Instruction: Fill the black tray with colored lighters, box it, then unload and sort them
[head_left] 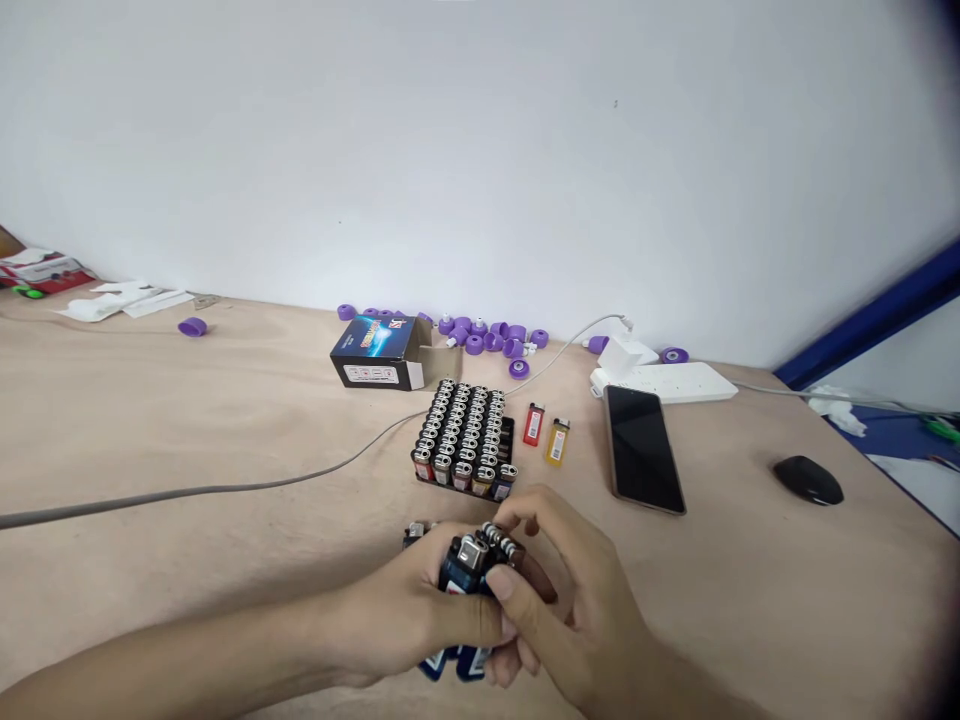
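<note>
On the wooden table (187,420), rows of upright lighters (463,440) stand packed together at centre, a phone (643,448) off to their right. Low in the frame, just in front of them, the left hand (397,610) and right hand (577,590) clench a bunch of lighters (465,565) between them.

Bunch of dark blue disposable lighters (459,572) gripped between left hand (390,612) and right hand (577,610), steel hoods pointing up, more bodies sticking out below. A brown-bodied lighter (535,577) lies crosswise on top, ribbed metal head toward the blue ones. Exact count hidden by fingers.
</note>
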